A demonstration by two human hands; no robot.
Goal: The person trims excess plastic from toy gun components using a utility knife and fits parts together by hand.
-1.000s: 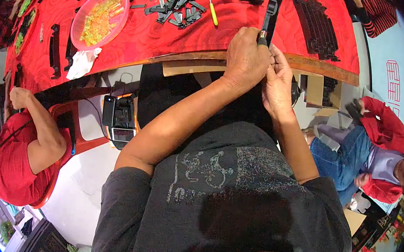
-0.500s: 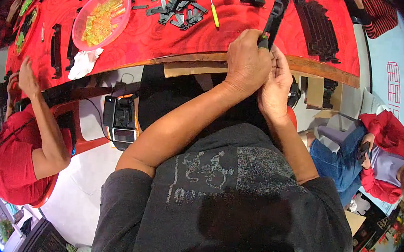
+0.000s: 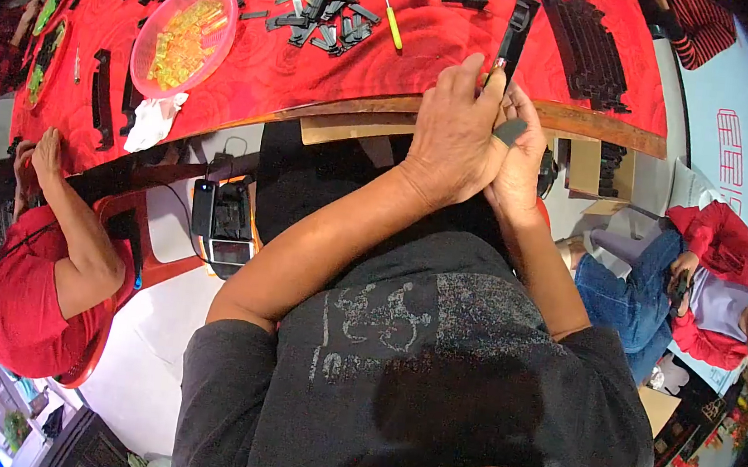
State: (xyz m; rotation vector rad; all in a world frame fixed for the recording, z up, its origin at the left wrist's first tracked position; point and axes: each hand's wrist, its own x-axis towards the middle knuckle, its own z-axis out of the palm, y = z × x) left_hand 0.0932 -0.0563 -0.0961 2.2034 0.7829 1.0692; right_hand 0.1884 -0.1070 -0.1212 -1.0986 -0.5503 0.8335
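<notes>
At the near edge of the table [image 3: 278,100], my left hand [image 3: 463,124] is clamped on a black strip [image 3: 517,30]; my right hand [image 3: 520,162] meets it, though its grip I cannot tell. Farther left sits a pink bowl [image 3: 142,71], then a yellow tool [image 3: 395,31].

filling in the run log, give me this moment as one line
left hand, right hand: together hold long black part | grip: partly hidden | also: yellow-handled tool, pink basket of yellow pieces
</notes>
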